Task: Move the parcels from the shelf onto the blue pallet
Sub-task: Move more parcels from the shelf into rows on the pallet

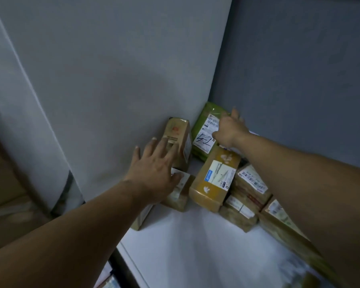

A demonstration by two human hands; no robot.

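Under the left hand point(156, 165), whose fingers are spread and straight, stand a tan box point(177, 126) and, by the thumb, a small parcel point(180, 197). The right hand point(230, 129) lies on a green parcel point(206, 132); I cannot tell whether it grips. Just below that wrist lies a yellow parcel point(214, 177). All sit on the shelf point(195, 246).

On my feed the shelf point(195, 246) reads plain white. I see a lime-green parcel point(202, 123) carrying a white label with black barcodes and black handwritten marks. The mustard-yellow parcel point(208, 196) has white flower-like prints and a white label with a blue strip. The tan box point(178, 129) shows a faint red mark and a darker brown band. The brown parcels point(245, 190) wear white barcode labels. The side panel point(112, 80) is pale grey, the back panel point(299, 69) blue-grey.
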